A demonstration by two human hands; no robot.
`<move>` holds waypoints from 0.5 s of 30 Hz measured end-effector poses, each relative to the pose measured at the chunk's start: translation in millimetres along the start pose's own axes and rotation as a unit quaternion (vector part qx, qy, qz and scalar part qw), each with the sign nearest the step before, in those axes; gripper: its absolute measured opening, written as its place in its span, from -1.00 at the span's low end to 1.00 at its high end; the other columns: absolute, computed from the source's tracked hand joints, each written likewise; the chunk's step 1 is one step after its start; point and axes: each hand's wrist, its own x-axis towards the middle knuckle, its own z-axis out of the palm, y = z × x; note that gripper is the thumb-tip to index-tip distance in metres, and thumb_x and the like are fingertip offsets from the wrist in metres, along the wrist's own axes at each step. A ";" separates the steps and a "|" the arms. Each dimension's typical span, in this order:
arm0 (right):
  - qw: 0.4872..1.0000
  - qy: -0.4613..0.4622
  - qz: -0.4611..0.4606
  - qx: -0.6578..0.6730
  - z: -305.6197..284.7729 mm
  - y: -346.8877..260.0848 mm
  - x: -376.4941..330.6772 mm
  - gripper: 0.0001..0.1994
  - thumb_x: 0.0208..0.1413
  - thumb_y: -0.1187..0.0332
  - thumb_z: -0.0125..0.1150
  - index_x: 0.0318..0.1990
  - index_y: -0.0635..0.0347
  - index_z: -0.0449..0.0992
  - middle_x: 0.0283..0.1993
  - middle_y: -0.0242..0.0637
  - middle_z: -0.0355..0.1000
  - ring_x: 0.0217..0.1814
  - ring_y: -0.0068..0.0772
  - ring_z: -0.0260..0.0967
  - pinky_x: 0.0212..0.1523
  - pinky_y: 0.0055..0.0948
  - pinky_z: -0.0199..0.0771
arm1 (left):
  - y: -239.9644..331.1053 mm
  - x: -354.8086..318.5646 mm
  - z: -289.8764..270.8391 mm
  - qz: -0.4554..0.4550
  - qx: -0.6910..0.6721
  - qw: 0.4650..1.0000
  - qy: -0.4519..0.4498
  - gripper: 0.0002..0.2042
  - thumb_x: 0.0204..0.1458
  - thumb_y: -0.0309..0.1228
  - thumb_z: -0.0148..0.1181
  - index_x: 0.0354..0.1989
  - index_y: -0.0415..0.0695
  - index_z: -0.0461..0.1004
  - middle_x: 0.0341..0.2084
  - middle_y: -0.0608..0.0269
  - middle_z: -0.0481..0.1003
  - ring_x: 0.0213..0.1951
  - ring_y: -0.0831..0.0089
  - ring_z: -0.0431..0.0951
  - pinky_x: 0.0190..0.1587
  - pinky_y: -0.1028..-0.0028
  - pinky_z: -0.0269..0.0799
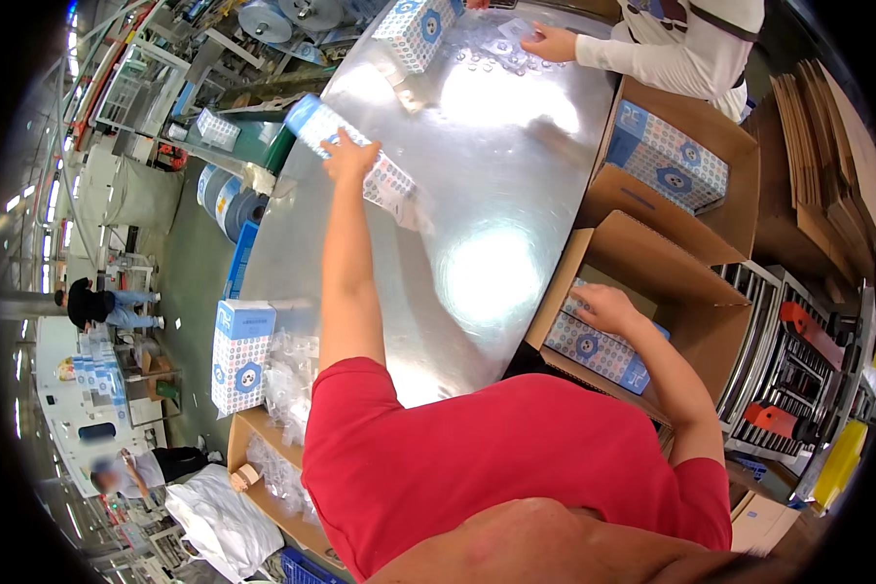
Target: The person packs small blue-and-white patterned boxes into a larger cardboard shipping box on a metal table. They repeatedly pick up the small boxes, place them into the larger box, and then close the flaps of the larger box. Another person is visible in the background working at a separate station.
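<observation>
My left hand [349, 156] reaches over the metal table and grips a long blue-and-white patterned package [391, 185], its fingers round the middle. The package lies tilted, its blue end pointing away to the left. My right hand [608, 310] is inside the nearer open carton [642, 255], its curled fingers at a similar patterned package [599, 352]. Part of that package is hidden under the hand. Another such package [238, 358] stands upright at the table's left edge, beside a heap of clear plastic pieces [290, 389].
A second open carton [740, 161] holds more patterned packages [667, 161]. Across the table a co-worker's hand [552, 44] handles clear plastic pieces [487, 54] near another package [417, 34]. Flattened cardboard [813, 146] and a roller conveyor [764, 360] are at the right.
</observation>
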 end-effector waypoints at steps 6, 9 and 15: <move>0.919 0.325 -0.201 -0.097 -56.7 -101.0 19.8 -0.34 -0.13 0.42 0.28 0.23 -0.01 0.25 0.25 -0.10 0.17 0.32 -0.04 0.07 0.28 -0.06 0.06 | -52.3 -142.8 18.4 0.455 0.010 0.891 -0.005 -0.12 -0.33 -0.08 0.31 0.32 0.22 0.09 0.34 0.02 -0.04 -0.07 -0.18 0.39 -0.04 0.08 0.41; 0.913 0.278 -0.228 -0.194 -86.9 -141.3 24.9 -0.26 -0.21 0.38 0.35 0.25 -0.07 0.23 0.29 -0.09 0.10 0.37 -0.04 -0.01 0.35 0.06 -0.14 | -52.5 -234.0 -11.5 0.555 -0.014 0.807 -0.202 -0.11 -0.34 -0.12 0.33 0.32 0.19 0.09 0.35 0.01 -0.08 -0.01 -0.12 0.39 -0.01 0.15 0.41; 0.926 0.187 -0.251 -0.213 -68.6 -137.3 52.2 -0.08 -0.45 0.08 0.49 0.24 -0.09 0.22 0.16 -0.15 0.23 0.32 -0.14 0.07 0.40 0.07 -0.29 | -90.7 -171.4 42.2 0.366 -0.312 0.866 -0.136 -0.15 -0.10 -0.22 0.27 0.34 -0.21 -0.05 0.35 -0.08 -0.13 0.39 0.06 -0.22 0.37 0.19 -0.25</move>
